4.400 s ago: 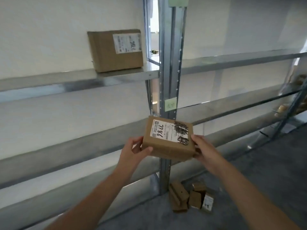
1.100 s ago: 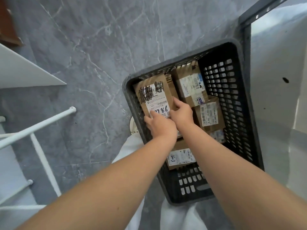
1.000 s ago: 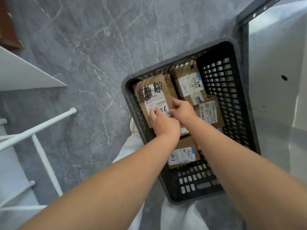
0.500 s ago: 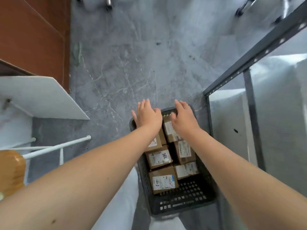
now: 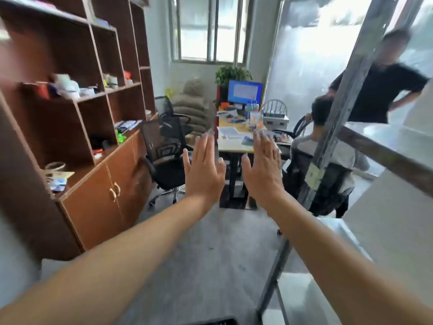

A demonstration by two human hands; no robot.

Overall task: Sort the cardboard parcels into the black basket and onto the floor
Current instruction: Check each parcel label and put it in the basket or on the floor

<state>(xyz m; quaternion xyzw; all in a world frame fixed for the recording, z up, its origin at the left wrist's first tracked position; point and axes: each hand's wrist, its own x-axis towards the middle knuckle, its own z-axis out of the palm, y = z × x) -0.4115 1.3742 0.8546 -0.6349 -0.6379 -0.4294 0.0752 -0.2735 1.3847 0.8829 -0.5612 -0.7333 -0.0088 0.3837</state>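
Observation:
My left hand (image 5: 203, 168) and my right hand (image 5: 263, 170) are raised side by side in front of me, fingers straight and together, backs toward me, holding nothing. Only a sliver of the black basket (image 5: 214, 322) rim shows at the bottom edge, below and between my forearms. No cardboard parcel is in view.
A brown wooden shelf unit (image 5: 77, 127) fills the left. A black office chair (image 5: 167, 158) and a desk (image 5: 236, 139) with a monitor stand ahead. The metal rack post (image 5: 332, 141) and its shelf (image 5: 386, 151) are on the right. Two people (image 5: 328, 156) are behind the post.
I let go of the labelled parcel in the basket. Both hands lifted away open. My view swung up from the basket to the room.

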